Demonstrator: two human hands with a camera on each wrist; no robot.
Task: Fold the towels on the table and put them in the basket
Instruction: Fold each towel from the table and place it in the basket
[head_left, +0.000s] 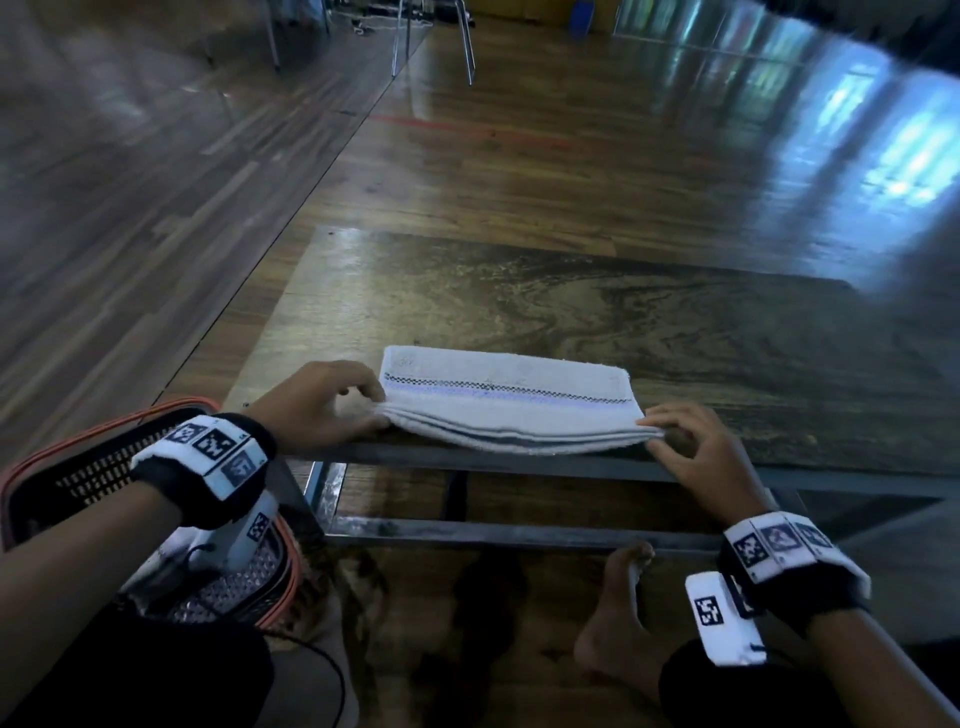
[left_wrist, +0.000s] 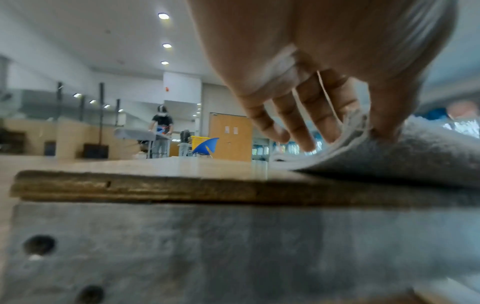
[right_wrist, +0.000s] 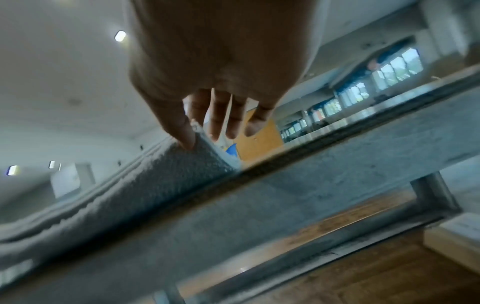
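The towel (head_left: 506, 397) is white terry, folded into a long flat rectangle w/ several layers showing along its near edge, plus a dark dotted stripe and a pale blue band running lengthwise. It lies at the table's (head_left: 571, 306) near edge, roughly 6 o'clock on the top, near side flush w/ the rim.

Left hand (head_left: 317, 402) pinches the towel's 9 o'clock end, thumb under, fingers on top; the left wrist view shows that corner lifted a little off the wood. Right hand (head_left: 698, 452) pinches the 3 o'clock end btwn thumb and fingers, other fingers loosely spread above; right wrist view shows that corner raised too.

Table top from 12 to 3 o'clock beyond the towel is bare wood. Basket (head_left: 78, 467), dark mesh w/ orange-red rim, sits low at 8 o'clock, just beside the table's near-left corner, under the left forearm.

Surface: worn, dark-grained wood on a grey metal frame. Floor is glossy wood planks w/ window glare at 2 o'clock; chair legs (head_left: 434, 41) at 12 o'clock. A bare foot (head_left: 618, 618) rests under the table at 5 o'clock.
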